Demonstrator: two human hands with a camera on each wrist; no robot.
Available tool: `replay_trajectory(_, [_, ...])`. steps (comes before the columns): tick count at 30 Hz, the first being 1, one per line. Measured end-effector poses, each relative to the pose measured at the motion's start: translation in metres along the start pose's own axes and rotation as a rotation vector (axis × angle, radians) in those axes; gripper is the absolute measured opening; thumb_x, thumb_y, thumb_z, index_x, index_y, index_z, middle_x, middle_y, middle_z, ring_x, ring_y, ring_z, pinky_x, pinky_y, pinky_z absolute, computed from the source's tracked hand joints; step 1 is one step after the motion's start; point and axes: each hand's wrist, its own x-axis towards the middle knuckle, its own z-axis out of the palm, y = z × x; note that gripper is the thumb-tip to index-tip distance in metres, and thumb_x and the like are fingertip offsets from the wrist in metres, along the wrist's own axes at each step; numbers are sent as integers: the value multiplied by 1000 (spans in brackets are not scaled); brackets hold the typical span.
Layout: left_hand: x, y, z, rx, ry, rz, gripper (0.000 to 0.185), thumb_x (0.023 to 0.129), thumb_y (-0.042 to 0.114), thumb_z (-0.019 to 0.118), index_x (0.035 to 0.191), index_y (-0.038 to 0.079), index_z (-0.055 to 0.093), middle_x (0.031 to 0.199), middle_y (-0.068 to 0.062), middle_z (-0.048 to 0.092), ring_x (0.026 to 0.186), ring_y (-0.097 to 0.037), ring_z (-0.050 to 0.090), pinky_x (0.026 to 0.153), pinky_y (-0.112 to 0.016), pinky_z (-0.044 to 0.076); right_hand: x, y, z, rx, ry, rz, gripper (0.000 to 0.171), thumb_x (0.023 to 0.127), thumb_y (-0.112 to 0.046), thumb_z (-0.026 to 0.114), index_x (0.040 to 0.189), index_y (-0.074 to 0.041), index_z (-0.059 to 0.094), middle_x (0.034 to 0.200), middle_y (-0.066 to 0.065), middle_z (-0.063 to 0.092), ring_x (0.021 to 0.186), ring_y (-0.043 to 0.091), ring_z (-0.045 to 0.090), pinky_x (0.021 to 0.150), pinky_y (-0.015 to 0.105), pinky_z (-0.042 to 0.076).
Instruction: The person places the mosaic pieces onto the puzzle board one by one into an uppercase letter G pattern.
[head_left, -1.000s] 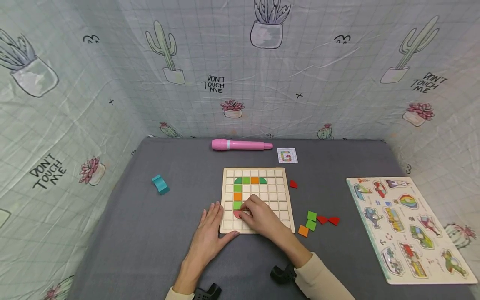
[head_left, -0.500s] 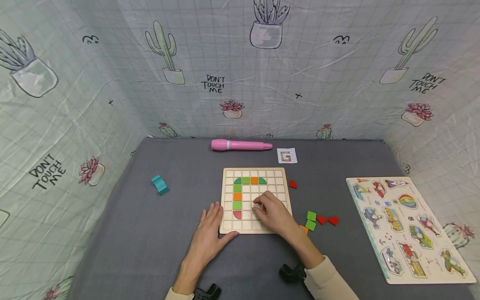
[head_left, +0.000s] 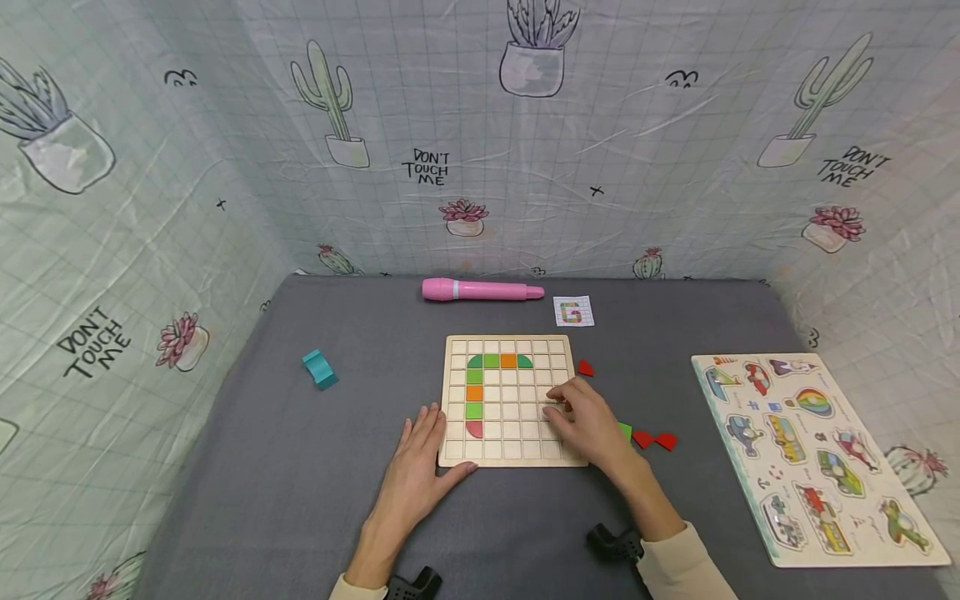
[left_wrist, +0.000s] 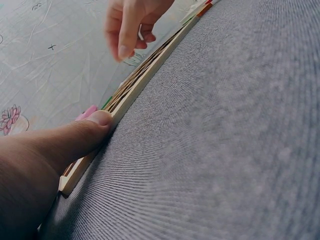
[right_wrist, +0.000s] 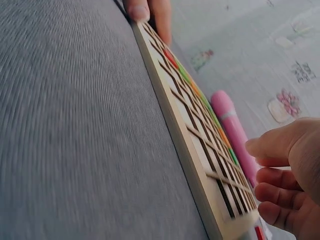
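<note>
A wooden grid board [head_left: 509, 442] lies on the dark cloth. Set into its cells are green tiles [head_left: 474, 411], orange tiles [head_left: 474, 392] and a rounded red tile [head_left: 474, 429], forming an angular line. My left hand [head_left: 411, 468] rests at the board's lower left corner, fingers along the left side; its thumb [left_wrist: 95, 124] touches the front edge. Over the right part of the board hovers my right hand [head_left: 592, 427], fingers loosely bent with nothing between them, as the right wrist view also shows. Its wrist side partly hides the loose green tile [head_left: 625, 431].
Red pieces [head_left: 666, 442] lie right of the board, another red piece [head_left: 586, 367] by its upper right edge. Behind are a pink microphone-shaped object [head_left: 483, 290] and a pattern card [head_left: 573, 311]. A teal block [head_left: 320, 369] lies left, a picture puzzle board [head_left: 817, 458] far right.
My right hand has let go of the rounded red tile, which stays in its cell, and has moved right across the board. My left hand has not moved.
</note>
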Motion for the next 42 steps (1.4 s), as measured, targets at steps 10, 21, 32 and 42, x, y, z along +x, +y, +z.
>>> replay_trajectory(10, [0,0,0,-3,-28,-13,92,82,58,75,146,-4,48,155,-22,44,149,-37,34,125,-55,26,-17,22,-15,-17,-19,96,25,91,-18,75,113,-7,71,106,4,63,86,17,57,72,30,53])
replay_trajectory(21, [0,0,1,2,-31,-15,93,82,58,74,146,-4,48,155,-21,44,149,-37,34,125,-55,26,-34,42,-36,-120,-20,122,29,88,-18,78,114,-7,71,107,7,63,92,20,55,78,41,52])
replay_trajectory(32, [0,0,0,10,-22,-11,93,82,59,75,146,-4,48,154,-22,45,149,-37,35,124,-55,27,-45,59,-54,-150,-67,153,38,85,-23,81,116,-3,71,106,9,61,96,23,53,81,44,50])
replay_trajectory(42, [0,0,0,16,-22,-13,94,82,60,74,146,-4,48,155,-22,44,149,-37,35,125,-54,26,-51,66,-60,-149,-87,112,29,80,-18,84,104,-5,75,96,6,63,88,21,54,76,42,48])
